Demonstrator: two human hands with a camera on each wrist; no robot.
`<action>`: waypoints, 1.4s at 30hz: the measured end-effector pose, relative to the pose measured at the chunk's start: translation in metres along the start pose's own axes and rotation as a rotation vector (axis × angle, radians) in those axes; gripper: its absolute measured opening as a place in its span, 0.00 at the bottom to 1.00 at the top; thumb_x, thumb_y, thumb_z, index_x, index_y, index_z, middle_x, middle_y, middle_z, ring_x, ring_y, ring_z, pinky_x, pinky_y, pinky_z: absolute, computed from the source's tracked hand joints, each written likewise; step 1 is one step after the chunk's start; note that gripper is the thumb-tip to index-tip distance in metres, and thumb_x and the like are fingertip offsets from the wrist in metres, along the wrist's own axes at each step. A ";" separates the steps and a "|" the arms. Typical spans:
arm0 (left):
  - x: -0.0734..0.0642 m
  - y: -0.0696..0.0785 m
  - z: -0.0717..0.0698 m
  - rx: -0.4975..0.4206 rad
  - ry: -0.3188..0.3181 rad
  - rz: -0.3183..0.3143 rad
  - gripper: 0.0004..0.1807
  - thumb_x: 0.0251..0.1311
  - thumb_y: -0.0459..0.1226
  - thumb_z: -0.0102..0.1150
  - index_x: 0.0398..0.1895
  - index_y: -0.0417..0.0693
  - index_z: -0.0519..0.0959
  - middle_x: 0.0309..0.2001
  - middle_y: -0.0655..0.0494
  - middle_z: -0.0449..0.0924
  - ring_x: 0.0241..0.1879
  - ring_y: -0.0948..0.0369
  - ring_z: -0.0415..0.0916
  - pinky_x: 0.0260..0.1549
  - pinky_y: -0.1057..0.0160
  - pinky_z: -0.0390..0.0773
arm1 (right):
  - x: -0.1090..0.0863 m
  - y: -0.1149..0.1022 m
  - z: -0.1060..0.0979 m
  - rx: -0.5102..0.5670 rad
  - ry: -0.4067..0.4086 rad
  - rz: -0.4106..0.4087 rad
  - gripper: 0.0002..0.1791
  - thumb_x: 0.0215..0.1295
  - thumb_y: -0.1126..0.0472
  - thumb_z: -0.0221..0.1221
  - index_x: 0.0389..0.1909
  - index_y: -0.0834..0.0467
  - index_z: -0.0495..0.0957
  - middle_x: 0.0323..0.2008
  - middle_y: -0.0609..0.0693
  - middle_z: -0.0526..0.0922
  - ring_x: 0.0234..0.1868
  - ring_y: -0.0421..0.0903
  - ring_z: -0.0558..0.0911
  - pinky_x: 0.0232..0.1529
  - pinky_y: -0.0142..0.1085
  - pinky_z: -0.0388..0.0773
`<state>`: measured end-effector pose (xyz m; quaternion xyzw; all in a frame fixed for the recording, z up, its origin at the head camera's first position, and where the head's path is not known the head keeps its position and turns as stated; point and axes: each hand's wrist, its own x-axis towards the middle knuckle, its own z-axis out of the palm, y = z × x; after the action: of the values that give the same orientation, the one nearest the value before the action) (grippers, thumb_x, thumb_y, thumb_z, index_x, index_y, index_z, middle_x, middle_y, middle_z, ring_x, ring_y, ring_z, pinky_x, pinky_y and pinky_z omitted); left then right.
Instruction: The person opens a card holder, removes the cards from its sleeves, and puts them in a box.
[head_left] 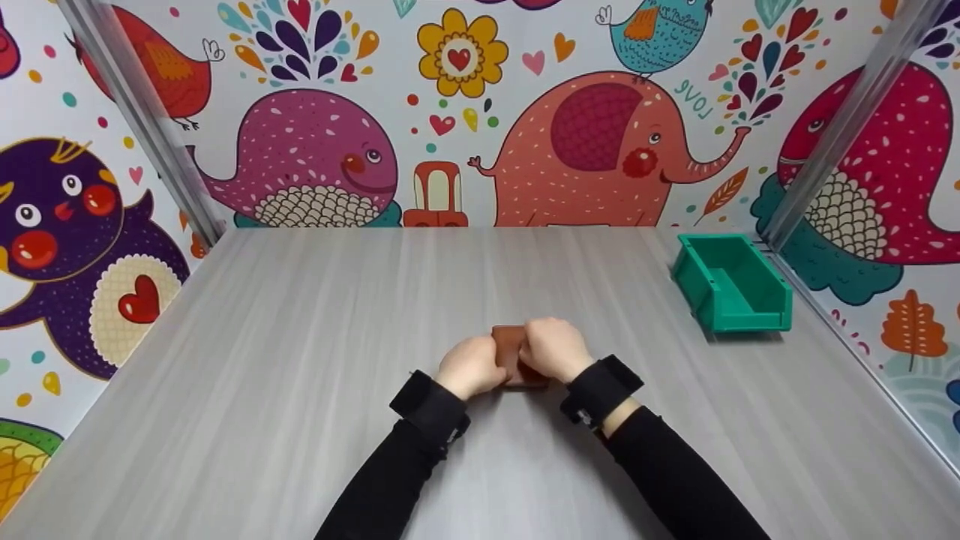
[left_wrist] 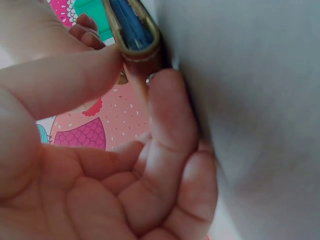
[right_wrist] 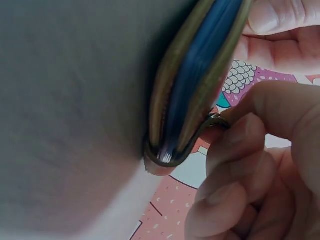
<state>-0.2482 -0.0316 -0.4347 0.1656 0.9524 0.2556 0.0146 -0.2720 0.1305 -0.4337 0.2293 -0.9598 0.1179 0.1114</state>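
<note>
Left hand (head_left: 471, 367), 1: at the left end of the brown wallet, pinching it between thumb and fingers. Right hand (head_left: 556, 349), 1: at the wallet's right side, fingers curled, pinching its tab (right_wrist: 217, 119).

Brown wallet (head_left: 508, 341), 1: between the 2 hands, at the table surface; smooth, leather-like, oblong, with a rounded fold and a stitched edge. Blue inner leaves (right_wrist: 200, 55), layered inside its cover; number cannot be told. Snap (left_wrist: 151, 78), 1 visible: small, shiny, on the wallet by a left fingertip.

Wrist bands (head_left: 431, 409), 2: black, strap-like, nearer the wearer than the wallet. Sleeves (head_left: 390, 480), 2: black cloth, behind the bands.

Table (head_left: 300, 360), 1: pale grey, streaked like wood grain, beneath the wallet. Bin (head_left: 750, 319), 1: green, plastic-looking, open-topped, low-fronted, right of the wallet and farther off.

Printed walls (head_left: 517, 22), 3: left, right and beyond the wallet; the far wall bears 1 coral elephant (head_left: 525, 172) and 1 yellow flower (head_left: 463, 52). Corner posts (head_left: 840, 127), 2: metallic, straight, beyond the wallet to left and right.
</note>
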 end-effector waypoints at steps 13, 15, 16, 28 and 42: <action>-0.001 0.001 -0.001 -0.006 -0.009 -0.015 0.10 0.51 0.36 0.67 0.30 0.38 0.78 0.34 0.45 0.82 0.31 0.50 0.78 0.35 0.51 0.77 | 0.004 0.005 -0.003 0.083 -0.060 0.003 0.16 0.49 0.69 0.60 0.14 0.55 0.63 0.14 0.44 0.62 0.19 0.45 0.64 0.23 0.42 0.68; -0.001 0.002 -0.001 -0.001 -0.010 -0.018 0.10 0.52 0.36 0.67 0.30 0.38 0.78 0.33 0.45 0.82 0.30 0.51 0.77 0.34 0.52 0.77 | 0.004 0.006 -0.003 0.096 -0.072 0.002 0.16 0.50 0.69 0.60 0.14 0.54 0.62 0.14 0.43 0.60 0.19 0.44 0.63 0.23 0.40 0.65; -0.001 0.002 -0.002 0.002 -0.010 -0.019 0.10 0.52 0.36 0.67 0.30 0.38 0.78 0.33 0.45 0.82 0.30 0.52 0.76 0.34 0.52 0.77 | 0.004 0.007 -0.003 0.102 -0.076 0.001 0.16 0.50 0.69 0.59 0.14 0.54 0.62 0.14 0.42 0.59 0.19 0.44 0.62 0.23 0.39 0.64; -0.002 0.003 -0.001 -0.018 -0.006 -0.016 0.13 0.51 0.37 0.69 0.34 0.37 0.79 0.34 0.47 0.83 0.33 0.50 0.79 0.36 0.52 0.77 | 0.004 0.015 -0.002 0.184 -0.104 0.042 0.13 0.56 0.66 0.60 0.18 0.57 0.67 0.17 0.45 0.64 0.21 0.45 0.65 0.26 0.41 0.66; -0.002 0.002 -0.001 -0.029 -0.007 -0.030 0.14 0.52 0.37 0.69 0.37 0.37 0.80 0.35 0.46 0.82 0.32 0.51 0.78 0.36 0.52 0.77 | -0.004 0.017 -0.007 0.225 -0.069 0.097 0.07 0.56 0.65 0.63 0.24 0.57 0.74 0.21 0.46 0.74 0.23 0.45 0.72 0.28 0.41 0.71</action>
<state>-0.2459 -0.0306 -0.4331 0.1520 0.9508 0.2687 0.0241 -0.2754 0.1485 -0.4315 0.1977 -0.9537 0.2220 0.0463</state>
